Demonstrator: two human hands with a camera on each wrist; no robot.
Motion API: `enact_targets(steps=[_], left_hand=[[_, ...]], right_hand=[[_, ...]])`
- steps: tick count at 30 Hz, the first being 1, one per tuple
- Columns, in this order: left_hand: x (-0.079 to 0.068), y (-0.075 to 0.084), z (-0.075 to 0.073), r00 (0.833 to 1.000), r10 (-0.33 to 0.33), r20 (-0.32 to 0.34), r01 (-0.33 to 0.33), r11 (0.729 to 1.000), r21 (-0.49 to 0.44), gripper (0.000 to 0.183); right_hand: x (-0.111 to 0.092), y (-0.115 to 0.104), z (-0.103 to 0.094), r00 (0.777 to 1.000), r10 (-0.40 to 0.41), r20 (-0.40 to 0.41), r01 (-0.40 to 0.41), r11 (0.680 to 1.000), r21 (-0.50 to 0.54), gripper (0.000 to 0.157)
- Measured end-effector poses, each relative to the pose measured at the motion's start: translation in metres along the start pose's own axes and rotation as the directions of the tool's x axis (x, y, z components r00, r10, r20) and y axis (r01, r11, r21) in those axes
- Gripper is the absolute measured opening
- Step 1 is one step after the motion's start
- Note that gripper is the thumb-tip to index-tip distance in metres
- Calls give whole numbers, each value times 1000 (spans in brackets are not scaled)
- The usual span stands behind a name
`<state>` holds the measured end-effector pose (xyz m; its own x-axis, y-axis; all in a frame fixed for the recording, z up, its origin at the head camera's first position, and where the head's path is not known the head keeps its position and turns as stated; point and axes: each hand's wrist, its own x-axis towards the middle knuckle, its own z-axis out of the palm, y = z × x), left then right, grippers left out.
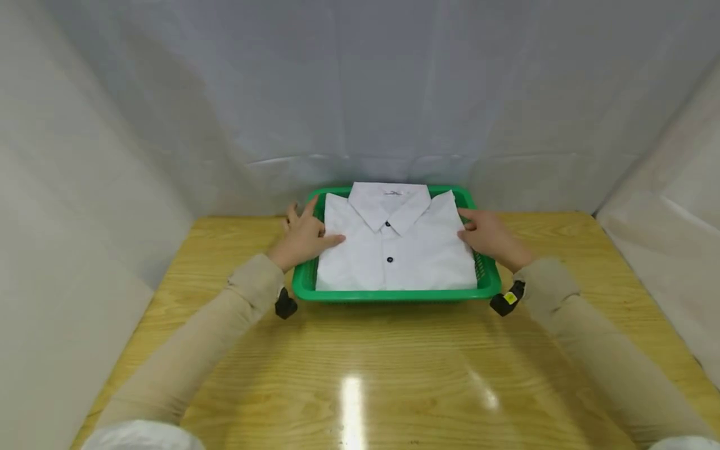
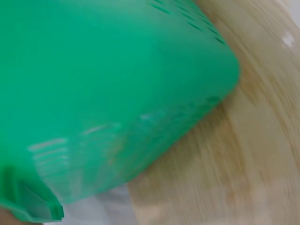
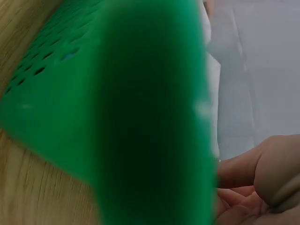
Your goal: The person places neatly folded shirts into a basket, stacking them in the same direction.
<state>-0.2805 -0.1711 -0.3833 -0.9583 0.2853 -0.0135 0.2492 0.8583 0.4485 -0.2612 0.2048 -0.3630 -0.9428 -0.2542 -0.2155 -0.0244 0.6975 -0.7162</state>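
Note:
A folded white shirt [image 1: 396, 256] with a collar and dark buttons lies face up in a green plastic basket [image 1: 394, 295]. On its left side, my left hand [image 1: 302, 237] spreads over the basket's rim. The thumb rests on the shirt, and the other fingers point up and outward. My right hand [image 1: 492, 236] reaches over the opposite rim, with thumb and forefinger at the shirt's right edge. In the right wrist view, fingers of the right hand [image 3: 243, 192] look bent behind the blurred green rim [image 3: 150, 112]; I cannot tell whether they pinch the cloth.
The basket stands toward the back of a wooden table [image 1: 405, 369]. Pale grey sheeting [image 1: 394, 94] hangs behind it, and similar white sheeting [image 1: 73, 187] flanks both sides. Dark wrist cameras [image 1: 508, 299] sit close to the basket's front corners.

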Motion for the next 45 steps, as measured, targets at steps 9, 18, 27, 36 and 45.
enact_targets(steps=[9, 18, 27, 36, 45], left_hand=[[3, 10, -4, 966, 239, -101, -216, 957, 195, 33], [11, 12, -4, 938, 209, 276, -308, 869, 388, 80], [15, 4, 0, 933, 171, 315, -305, 842, 445, 80], [3, 15, -5, 930, 200, 307, -311, 873, 375, 67], [-66, 48, -9, 870, 359, 337, -449, 860, 243, 66]], right_hand=[[-14, -16, 6, 982, -191, 7, 183, 927, -326, 68], [-29, -24, 25, 948, -76, 309, 252, 772, -584, 76], [-34, -22, 28, 946, 13, 325, 242, 636, -733, 59], [-30, -13, 27, 958, -113, 265, 266, 700, -663, 57], [-60, -28, 22, 930, -128, 345, 297, 815, -498, 78]])
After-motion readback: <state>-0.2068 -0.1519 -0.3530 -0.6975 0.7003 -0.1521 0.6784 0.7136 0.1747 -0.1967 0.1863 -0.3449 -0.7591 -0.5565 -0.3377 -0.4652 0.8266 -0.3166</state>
